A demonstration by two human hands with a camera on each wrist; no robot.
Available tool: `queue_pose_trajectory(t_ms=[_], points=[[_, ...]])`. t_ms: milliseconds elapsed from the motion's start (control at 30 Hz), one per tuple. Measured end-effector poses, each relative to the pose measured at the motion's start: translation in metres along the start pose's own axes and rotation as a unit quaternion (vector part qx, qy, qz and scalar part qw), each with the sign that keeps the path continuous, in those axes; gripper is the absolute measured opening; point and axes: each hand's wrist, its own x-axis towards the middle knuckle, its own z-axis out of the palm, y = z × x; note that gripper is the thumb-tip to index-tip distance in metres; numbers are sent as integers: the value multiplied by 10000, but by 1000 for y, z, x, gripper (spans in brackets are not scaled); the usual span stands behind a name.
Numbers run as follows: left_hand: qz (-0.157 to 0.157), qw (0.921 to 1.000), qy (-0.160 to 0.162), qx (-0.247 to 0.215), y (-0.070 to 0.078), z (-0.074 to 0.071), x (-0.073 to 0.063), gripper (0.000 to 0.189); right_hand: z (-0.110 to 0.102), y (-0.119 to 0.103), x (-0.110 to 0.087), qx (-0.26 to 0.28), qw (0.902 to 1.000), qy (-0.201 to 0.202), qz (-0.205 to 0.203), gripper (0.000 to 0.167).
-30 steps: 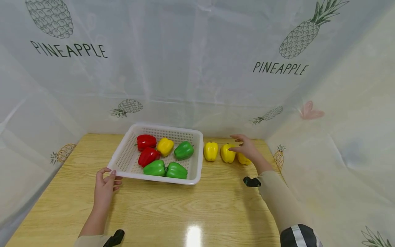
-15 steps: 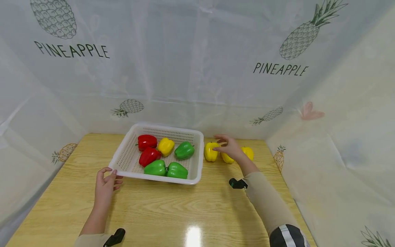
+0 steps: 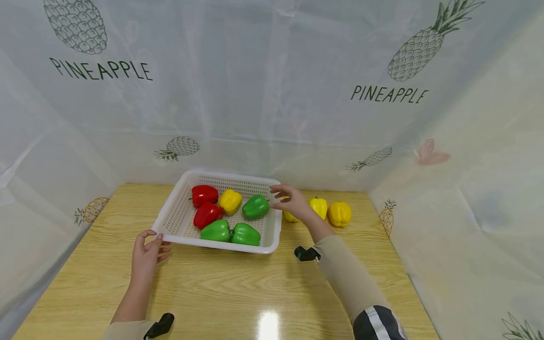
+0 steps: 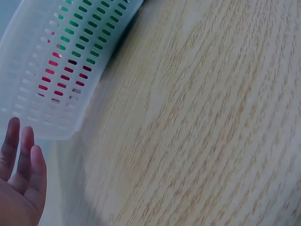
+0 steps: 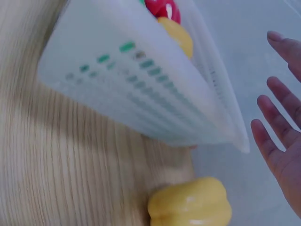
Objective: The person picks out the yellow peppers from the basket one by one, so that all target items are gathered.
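A white plastic basket (image 3: 272,236) holds red, green and yellow bell peppers. My left hand (image 3: 144,255) is at its near left corner, thumb and forefinger pinching the rim; in the left wrist view the left hand's other fingers (image 4: 35,172) extend loosely beside the perforated wall. My right hand (image 3: 293,203) holds nothing and hovers at the basket's right rim, fingers spread and slightly bent. Nearest to it inside lies a green bell pepper (image 3: 256,207). Below the hand, a yellow bell pepper (image 3: 291,216) on the table is partly hidden.
Two more yellow bell peppers, one in the middle (image 3: 318,208) and one at the right end (image 3: 340,214), stand in a row on the wooden table (image 3: 238,288). A pale sheet printed with pineapples (image 3: 238,94) hangs behind and along the sides.
My right hand has moved left, from above the yellow bell peppers to the basket's right rim, uncovering the rightmost pepper. The left hand has stayed at the basket's corner.
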Motion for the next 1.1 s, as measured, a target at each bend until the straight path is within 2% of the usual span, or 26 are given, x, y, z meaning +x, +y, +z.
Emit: queue_pose_trajectory(t_ms=[233, 533, 700, 900, 933, 1100], points=[[-21, 10000, 3, -50, -3, -1, 3, 18, 19, -4, 8, 496, 9987, -29, -83, 56], [-66, 10000, 12, -65, -3, -1, 4, 18, 38, -6, 21, 315, 9994, -98, 74, 53], [-66, 10000, -7, -47, -2, -1, 3, 18, 48, -9, 27, 273, 9990, -280, 222, 55], [-169, 9998, 12, -40, -5, -2, 6, 18, 57, -5, 35, 252, 9985, -332, 350, 57], [-171, 9998, 13, -42, -5, -2, 6, 18, 59, 1, 39, 238, 9987, -287, 346, 57], [-111, 9999, 12, -43, -4, -1, 4, 19, 63, 2, 46, 227, 9982, -358, 428, 57]])
